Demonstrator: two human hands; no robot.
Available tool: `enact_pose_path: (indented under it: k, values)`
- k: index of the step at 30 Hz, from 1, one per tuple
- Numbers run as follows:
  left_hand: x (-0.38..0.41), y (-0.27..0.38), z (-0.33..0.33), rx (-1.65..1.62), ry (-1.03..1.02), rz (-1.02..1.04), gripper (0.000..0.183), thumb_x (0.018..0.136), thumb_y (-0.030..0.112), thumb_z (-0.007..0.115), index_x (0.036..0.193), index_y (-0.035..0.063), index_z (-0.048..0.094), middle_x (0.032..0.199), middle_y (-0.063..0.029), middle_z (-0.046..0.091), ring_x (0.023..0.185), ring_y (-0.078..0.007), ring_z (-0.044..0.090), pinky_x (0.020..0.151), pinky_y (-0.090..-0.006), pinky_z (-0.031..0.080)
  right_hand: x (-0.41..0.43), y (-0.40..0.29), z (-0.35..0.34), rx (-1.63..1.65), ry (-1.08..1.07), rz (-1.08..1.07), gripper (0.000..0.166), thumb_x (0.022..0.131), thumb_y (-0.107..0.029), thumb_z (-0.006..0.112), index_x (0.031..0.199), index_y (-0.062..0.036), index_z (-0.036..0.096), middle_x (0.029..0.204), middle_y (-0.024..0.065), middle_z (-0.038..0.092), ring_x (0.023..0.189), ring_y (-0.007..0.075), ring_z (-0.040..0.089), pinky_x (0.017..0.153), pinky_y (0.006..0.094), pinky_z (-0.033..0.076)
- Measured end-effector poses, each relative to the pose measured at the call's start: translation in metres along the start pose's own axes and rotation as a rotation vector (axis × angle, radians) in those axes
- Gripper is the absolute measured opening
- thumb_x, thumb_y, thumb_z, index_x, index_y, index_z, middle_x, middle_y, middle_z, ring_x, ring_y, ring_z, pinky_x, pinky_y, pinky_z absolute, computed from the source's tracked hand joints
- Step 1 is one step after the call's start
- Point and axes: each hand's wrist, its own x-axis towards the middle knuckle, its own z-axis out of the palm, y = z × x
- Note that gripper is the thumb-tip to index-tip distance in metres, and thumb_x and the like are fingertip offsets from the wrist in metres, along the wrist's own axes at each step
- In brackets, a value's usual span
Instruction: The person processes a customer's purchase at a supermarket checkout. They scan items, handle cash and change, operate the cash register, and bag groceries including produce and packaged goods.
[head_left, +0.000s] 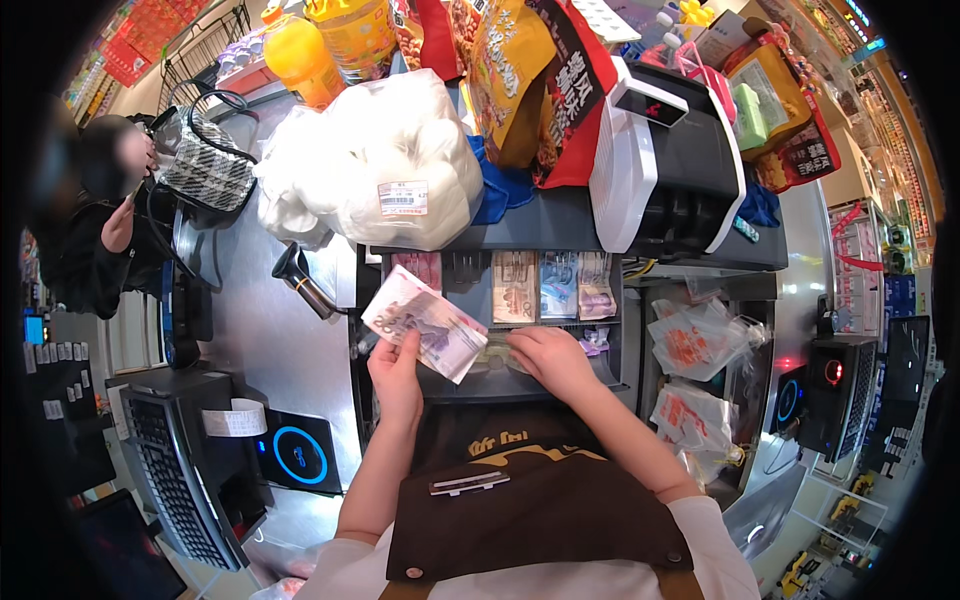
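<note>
My left hand (397, 375) grips several banknotes (426, 324), with a purple-toned one on top, above the left part of an open cash drawer (491, 386). Over the drawer's front compartments, my right hand (551, 356) has its fingertips on greenish banknotes (496, 352); whether it grips one is unclear. Behind my hands, upright clips hold brown banknotes (514, 289), blue banknotes (559, 285) and purple banknotes (596, 289) in separate compartments. Reddish banknotes (420, 268) lie at the back left, partly hidden by the notes I hold. Crumpled purple notes (596, 339) lie at the front right.
A filled white plastic bag (397, 165) and a banknote counter (667, 165) stand behind the drawer. Left are a handheld barcode scanner (304, 281), a receipt printer's paper (236, 420) and a keyboard (169, 472). Plastic bags (697, 337) hang right. Another person (112, 225) stands at the far left.
</note>
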Motion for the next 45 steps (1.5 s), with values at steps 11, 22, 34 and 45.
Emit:
enact_pose_path:
  k: [11, 22, 34, 45]
  values:
    - [0.003, -0.04, 0.066, 0.505, -0.225, 0.137, 0.016, 0.091, 0.01, 0.052, 0.101, -0.0024, 0.056, 0.094, -0.008, 0.062, 0.087, -0.0153, 0.059, 0.079, -0.0277, 0.046, -0.014, 0.019, 0.01, 1.285, 0.323, 0.662, 0.023, 0.083, -0.004, 0.065, 0.104, 0.0004, 0.057, 0.096, 0.0066, 0.065, 0.085, 0.0112, 0.061, 0.074, 0.0237, 0.048]
    - [0.008, -0.035, 0.039, 1.466, -0.179, 0.602, 0.012, 0.079, 0.012, 0.061, 0.088, 0.0055, 0.059, 0.086, -0.009, 0.061, 0.076, -0.0279, 0.059, 0.069, -0.039, 0.047, -0.048, 0.044, 0.017, 0.862, 0.288, 0.756, 0.018, 0.083, -0.005, 0.064, 0.1, 0.0006, 0.059, 0.087, 0.0036, 0.063, 0.077, 0.0068, 0.056, 0.069, 0.0225, 0.045]
    - [0.064, -0.007, 0.024, 1.142, -0.016, 0.264, 0.039, 0.08, 0.002, 0.048, 0.118, -0.0012, 0.039, 0.113, -0.0258, 0.05, 0.102, -0.042, 0.051, 0.086, -0.0437, 0.043, -0.001, 0.018, 0.017, 1.103, -0.118, 0.714, 0.029, 0.083, -0.001, 0.061, 0.111, 0.0002, 0.052, 0.103, 0.0077, 0.061, 0.095, 0.0133, 0.058, 0.082, 0.0273, 0.047]
    - [0.091, 0.065, 0.014, 1.096, -0.302, 0.461, 0.021, 0.08, -0.004, 0.046, 0.096, -0.0001, 0.059, 0.099, -0.0165, 0.061, 0.093, -0.0305, 0.059, 0.082, -0.0357, 0.045, 0.102, -0.046, 0.09, 0.016, 0.16, 0.192, 0.012, 0.069, -0.004, 0.06, 0.08, -0.0029, 0.064, 0.091, 0.009, 0.061, 0.087, 0.0305, 0.055, 0.072, 0.0375, 0.048]
